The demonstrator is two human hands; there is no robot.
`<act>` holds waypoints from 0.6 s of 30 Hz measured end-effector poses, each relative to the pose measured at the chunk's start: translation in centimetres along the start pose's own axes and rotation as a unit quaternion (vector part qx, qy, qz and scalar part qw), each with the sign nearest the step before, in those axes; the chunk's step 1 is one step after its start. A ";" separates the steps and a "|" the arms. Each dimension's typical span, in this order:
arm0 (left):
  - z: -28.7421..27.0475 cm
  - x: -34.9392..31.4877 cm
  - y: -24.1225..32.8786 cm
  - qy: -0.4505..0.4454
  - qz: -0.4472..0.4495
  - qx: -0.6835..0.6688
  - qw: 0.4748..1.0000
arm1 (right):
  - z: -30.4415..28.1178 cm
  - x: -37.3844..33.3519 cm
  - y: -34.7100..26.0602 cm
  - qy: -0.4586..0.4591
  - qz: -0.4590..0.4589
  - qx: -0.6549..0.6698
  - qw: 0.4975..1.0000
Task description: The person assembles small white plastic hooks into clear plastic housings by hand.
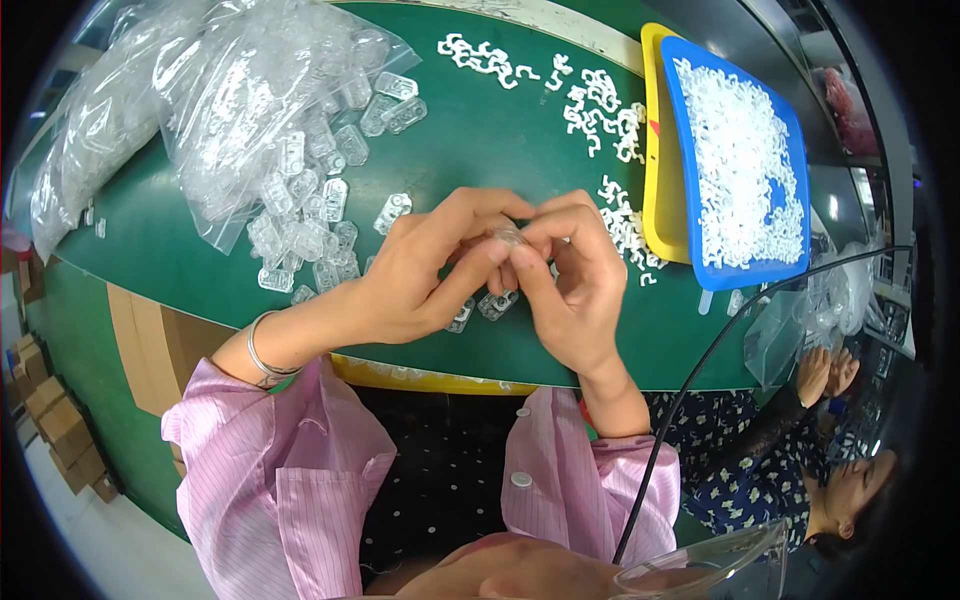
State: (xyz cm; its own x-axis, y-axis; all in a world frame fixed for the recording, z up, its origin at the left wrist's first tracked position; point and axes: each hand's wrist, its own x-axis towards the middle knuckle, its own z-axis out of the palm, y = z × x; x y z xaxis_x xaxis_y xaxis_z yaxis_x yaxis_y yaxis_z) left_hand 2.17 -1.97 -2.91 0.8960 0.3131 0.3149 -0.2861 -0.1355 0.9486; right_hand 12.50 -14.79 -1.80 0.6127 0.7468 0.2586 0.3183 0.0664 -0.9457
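My left hand (410,268) and my right hand (580,280) meet above the green table. Their fingertips pinch a small clear plastic piece (508,237) between them, mostly covered by the fingers. Just below lie a few clear plastic pieces (496,304), partly hidden by my hands. A single clear plastic piece (392,212) rests beside my left hand. Farther left, a loose pile of the same clear pieces (300,235) spills from an open transparent bag (235,110). Small white hook-shaped parts (622,222) are scattered to the right of my right hand.
A blue tray (692,200) full of white parts overlaps a yellow tray (655,120) at the right. More white parts (485,58) lie at the back of the green table (450,135). A black cable (700,365) crosses at right, near a co-worker's hands (825,374). Cardboard boxes (62,425) stand left.
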 end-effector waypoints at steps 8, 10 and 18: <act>-0.5 -2.1 1.6 -0.022 -0.052 -0.063 0.996 | -0.3 -0.5 -2.1 -0.078 -0.022 -0.077 0.994; -1.0 -2.7 1.8 -0.049 -0.052 -0.049 0.996 | -0.8 -1.3 -2.1 -0.168 0.050 -0.010 0.984; -0.6 -2.2 0.3 -0.078 0.066 0.341 0.935 | -3.7 0.6 -0.8 -0.097 0.002 -0.499 0.861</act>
State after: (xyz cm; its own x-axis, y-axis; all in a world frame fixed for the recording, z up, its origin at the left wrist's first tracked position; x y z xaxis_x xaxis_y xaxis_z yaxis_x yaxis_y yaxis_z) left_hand -0.10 -2.10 -3.25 0.9218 0.1177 0.3694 -0.1627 -0.7473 0.6442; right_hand 15.26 -16.80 -0.16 0.5142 0.8483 0.1261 0.8384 -0.4663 -0.2820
